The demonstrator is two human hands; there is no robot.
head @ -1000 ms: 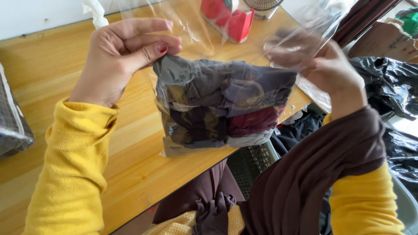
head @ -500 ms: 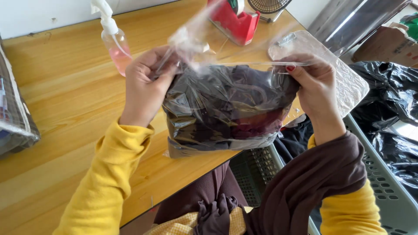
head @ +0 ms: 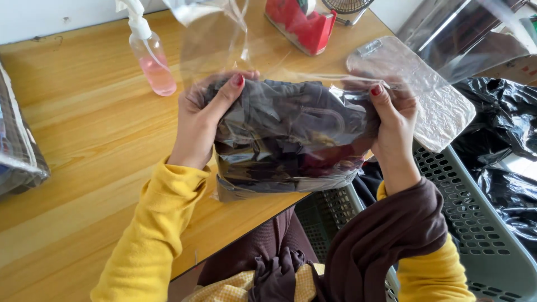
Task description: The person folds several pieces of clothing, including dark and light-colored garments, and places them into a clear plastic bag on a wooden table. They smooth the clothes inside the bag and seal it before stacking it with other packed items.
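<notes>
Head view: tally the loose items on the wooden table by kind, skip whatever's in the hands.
Spray bottle, pink liquid: 1
Tape dispenser, red: 1
Small fan, partly cut off: 1
Clear padded pouch: 1
Wrapped bundle at left edge: 1
Total: 5

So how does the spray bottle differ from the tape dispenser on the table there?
The spray bottle is clear with pink liquid and a white trigger head; the tape dispenser is solid red. The bottle stands tall and narrow, while the dispenser sits low and long. The bottle is behind the left hand, the dispenser further right, nearer the right hand. Both rest untouched on the wooden table.
</notes>
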